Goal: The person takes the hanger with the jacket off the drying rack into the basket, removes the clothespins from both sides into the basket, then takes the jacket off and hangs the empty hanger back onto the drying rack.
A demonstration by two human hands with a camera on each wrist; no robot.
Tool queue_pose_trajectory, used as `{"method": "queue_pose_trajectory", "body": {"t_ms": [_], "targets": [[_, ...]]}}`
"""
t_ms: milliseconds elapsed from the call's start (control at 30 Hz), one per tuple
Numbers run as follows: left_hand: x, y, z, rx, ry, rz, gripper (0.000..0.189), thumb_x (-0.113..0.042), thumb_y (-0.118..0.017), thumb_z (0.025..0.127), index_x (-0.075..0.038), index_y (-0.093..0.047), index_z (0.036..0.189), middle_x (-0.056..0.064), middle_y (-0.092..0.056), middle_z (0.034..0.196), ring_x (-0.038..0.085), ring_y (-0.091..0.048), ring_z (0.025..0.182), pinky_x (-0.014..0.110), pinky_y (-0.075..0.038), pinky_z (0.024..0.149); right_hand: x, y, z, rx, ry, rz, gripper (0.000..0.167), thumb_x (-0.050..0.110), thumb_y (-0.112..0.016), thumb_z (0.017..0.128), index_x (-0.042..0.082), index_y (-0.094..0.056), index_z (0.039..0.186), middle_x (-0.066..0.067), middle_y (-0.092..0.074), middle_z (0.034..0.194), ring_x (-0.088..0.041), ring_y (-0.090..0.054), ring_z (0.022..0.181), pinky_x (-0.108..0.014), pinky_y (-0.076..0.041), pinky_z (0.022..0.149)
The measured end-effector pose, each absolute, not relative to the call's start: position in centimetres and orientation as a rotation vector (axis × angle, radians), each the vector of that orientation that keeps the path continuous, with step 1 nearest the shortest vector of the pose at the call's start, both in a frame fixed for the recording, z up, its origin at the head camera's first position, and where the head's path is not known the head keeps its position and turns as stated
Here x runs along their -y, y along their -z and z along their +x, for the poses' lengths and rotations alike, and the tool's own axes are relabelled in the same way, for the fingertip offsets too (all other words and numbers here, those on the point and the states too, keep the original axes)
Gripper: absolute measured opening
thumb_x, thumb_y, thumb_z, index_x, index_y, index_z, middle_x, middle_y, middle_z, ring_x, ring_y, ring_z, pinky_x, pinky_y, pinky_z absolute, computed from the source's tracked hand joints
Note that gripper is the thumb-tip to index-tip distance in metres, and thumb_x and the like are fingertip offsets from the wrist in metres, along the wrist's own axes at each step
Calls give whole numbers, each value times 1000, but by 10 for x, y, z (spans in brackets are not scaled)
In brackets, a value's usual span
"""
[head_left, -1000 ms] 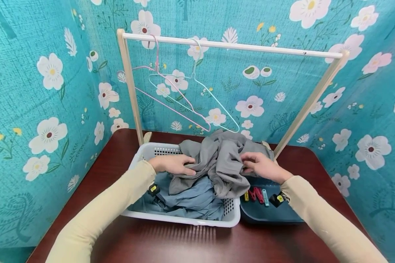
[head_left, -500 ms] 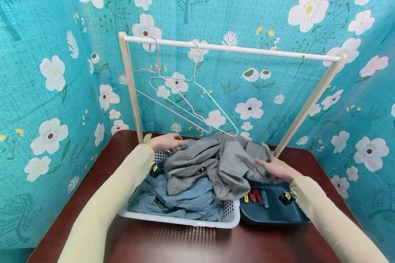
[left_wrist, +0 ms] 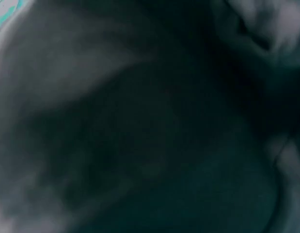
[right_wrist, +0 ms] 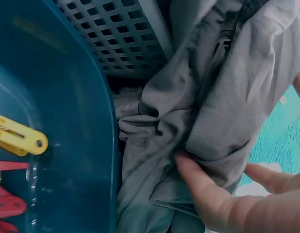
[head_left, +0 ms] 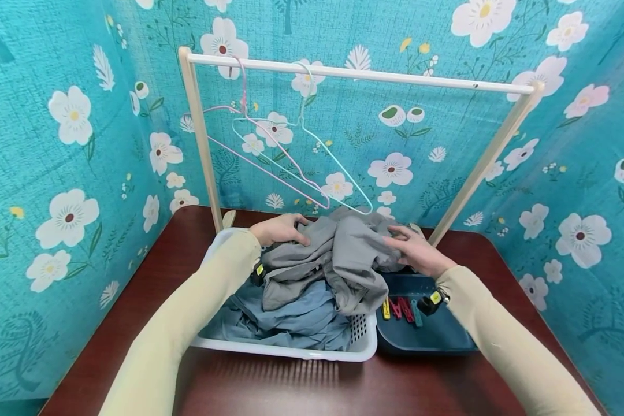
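Observation:
A crumpled grey garment (head_left: 356,254) lies bunched over the white laundry basket (head_left: 286,348) and spills past its right side; folds hide its kind. At its left part, my left hand (head_left: 281,229) grips the cloth between thumb and fingers. The left wrist view is dark and blurred, with only cloth folds showing. My right hand (head_left: 418,252) holds the garment's right side. Close up in the right wrist view, the thumb and fingers of that hand lie on either side of the grey fabric (right_wrist: 227,131). Blue-grey cloth (head_left: 291,323) lies beneath in the basket.
A dark blue tray (head_left: 426,341) with yellow, red and teal clothespins (head_left: 405,309) adjoins the basket. Behind stands a wooden rack with a white rail (head_left: 364,73). From it hang a pink hanger (head_left: 270,167) and a mint hanger (head_left: 338,162), low over the garment.
My left hand went back and left to the garment's edge, then moved right with cloth in its grip. My right hand swung out right, then returned left, and the garment's right part is drawn in.

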State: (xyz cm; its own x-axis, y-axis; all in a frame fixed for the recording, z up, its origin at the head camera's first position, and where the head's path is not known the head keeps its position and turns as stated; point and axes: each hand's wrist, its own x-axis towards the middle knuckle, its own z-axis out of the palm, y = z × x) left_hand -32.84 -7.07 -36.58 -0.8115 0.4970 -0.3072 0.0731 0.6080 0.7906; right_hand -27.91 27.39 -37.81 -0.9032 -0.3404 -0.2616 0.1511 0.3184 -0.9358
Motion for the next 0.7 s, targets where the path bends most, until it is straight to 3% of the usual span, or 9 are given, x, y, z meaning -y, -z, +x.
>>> {"method": "queue_pose_trajectory", "body": {"t_ms": [167, 233, 300, 367, 400, 467, 533, 633, 700], "targets": [[59, 366, -326, -2382, -1149, 471, 56, -9, -70, 85, -11, -48, 137, 10, -39, 143, 24, -46, 121, 36, -44, 90, -247, 380, -289, -2485, 1325, -286, 73, 17, -66, 88, 2, -26, 148, -29, -24, 145, -38, -37, 125, -49, -40, 93], [58, 364, -326, -2396, -1207, 474, 53, -6, -69, 86, -11, -51, 135, 11, -43, 138, 22, -47, 114, 33, -45, 85, -236, 381, -293, -2585, 1244, -303, 63, 11, -67, 86, 0, -40, 141, -26, -36, 140, -31, -54, 96, -39, -46, 76], [60, 360, -326, -2394, -1287, 473, 50, -3, -67, 87, -12, -53, 134, 12, -47, 131, 22, -48, 101, 32, -43, 77, -227, 379, -295, -2660, 1206, -304, 48, 8, -65, 87, 1, -52, 132, -23, -45, 135, -21, -52, 68, -33, -43, 62], [64, 356, -325, -2387, -1361, 463, 47, -4, -65, 88, -13, -54, 133, 12, -50, 121, 23, -47, 90, 32, -41, 72, -218, 377, -294, -2707, 1219, -288, 35, 8, -64, 89, 5, -61, 123, -21, -54, 125, -16, -39, 51, -32, -37, 54], [67, 352, -323, -2376, -1396, 456, 47, -4, -65, 89, -13, -54, 133, 12, -52, 116, 22, -47, 87, 32, -41, 72, -214, 376, -291, -2734, 1232, -284, 31, 9, -64, 89, 7, -64, 120, -18, -57, 121, -14, -34, 48, -32, -35, 51], [74, 345, -317, -2372, -1424, 447, 46, -7, -64, 90, -15, -54, 134, 10, -54, 108, 20, -49, 84, 31, -43, 72, -205, 373, -283, -2779, 1244, -318, 27, 12, -67, 89, 9, -67, 115, -15, -61, 116, -8, -42, 53, -31, -38, 54], [81, 338, -308, -2371, -1425, 456, 44, -10, -65, 91, -16, -55, 133, 10, -55, 96, 19, -49, 80, 32, -43, 73, -197, 369, -271, -2794, 1248, -401, 27, 15, -69, 87, 11, -68, 114, -13, -63, 114, -7, -39, 49, -32, -40, 54], [90, 329, -290, -2381, -1361, 511, 42, -12, -64, 91, -15, -56, 132, 8, -56, 90, 18, -49, 74, 31, -44, 69, -187, 366, -253, -2755, 1177, -619, 30, 17, -67, 89, 10, -66, 118, -10, -65, 94, -6, -41, 49, -29, -41, 56], [91, 329, -281, -2432, -1246, 621, 38, -11, -65, 90, -12, -60, 128, 6, -59, 90, 17, -47, 70, 31, -41, 66, -183, 367, -247, -2692, 1093, -756, 34, 20, -64, 92, 8, -62, 124, -10, -64, 97, -10, -43, 49, -31, -42, 57]]}}
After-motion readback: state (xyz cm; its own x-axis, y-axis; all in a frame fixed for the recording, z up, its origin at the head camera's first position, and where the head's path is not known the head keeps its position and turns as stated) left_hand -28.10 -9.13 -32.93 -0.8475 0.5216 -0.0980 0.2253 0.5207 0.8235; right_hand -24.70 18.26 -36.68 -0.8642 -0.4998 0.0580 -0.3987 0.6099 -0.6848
